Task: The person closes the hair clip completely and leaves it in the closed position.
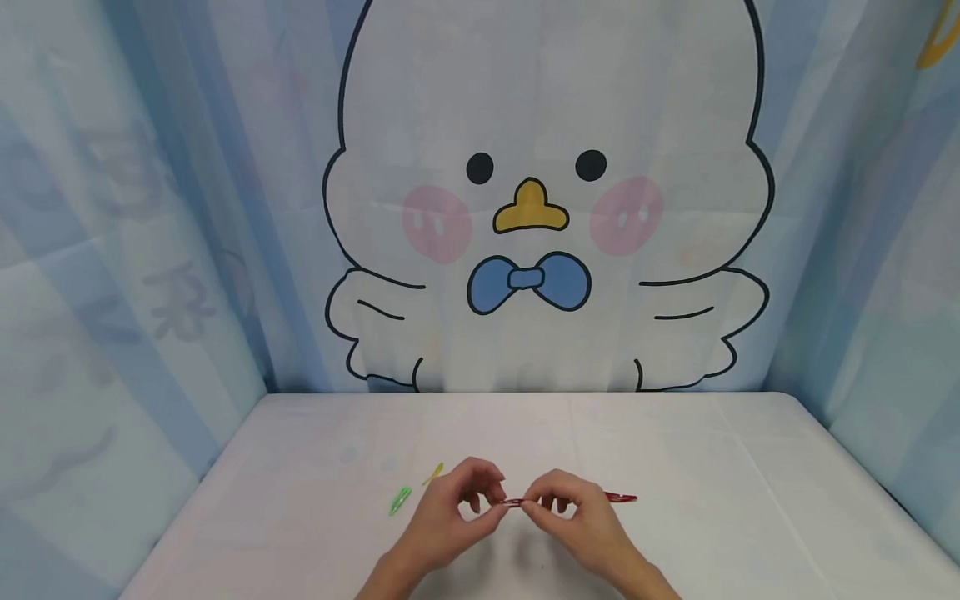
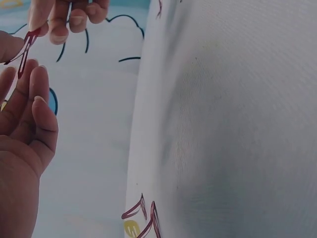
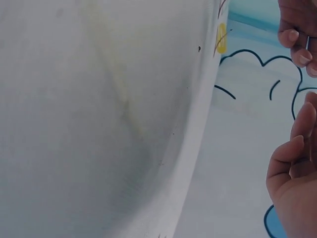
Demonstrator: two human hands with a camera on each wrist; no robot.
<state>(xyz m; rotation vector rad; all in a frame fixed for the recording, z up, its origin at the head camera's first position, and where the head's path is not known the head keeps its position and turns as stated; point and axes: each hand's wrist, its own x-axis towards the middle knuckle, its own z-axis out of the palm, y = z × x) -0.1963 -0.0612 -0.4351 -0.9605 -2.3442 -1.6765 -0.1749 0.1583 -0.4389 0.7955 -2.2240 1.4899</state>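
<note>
A red snap hair clip (image 1: 513,502) is held between both hands above the white table. My left hand (image 1: 452,510) pinches its left end with thumb and fingertips, and my right hand (image 1: 577,518) pinches its right end. Seen from the left wrist, the red hair clip (image 2: 23,54) has its two parts spread apart. In the right wrist view, my right hand (image 3: 297,171) shows at the right edge, and the clip is out of sight. Another red hair clip (image 1: 621,497) lies just beyond my right hand, partly covered by it.
Left of my left hand, a green hair clip (image 1: 401,500) and a yellow hair clip (image 1: 433,473) lie on the white table (image 1: 750,500). Behind the table hangs a pale blue curtain (image 1: 675,350) with a cartoon bird; more curtain closes both sides.
</note>
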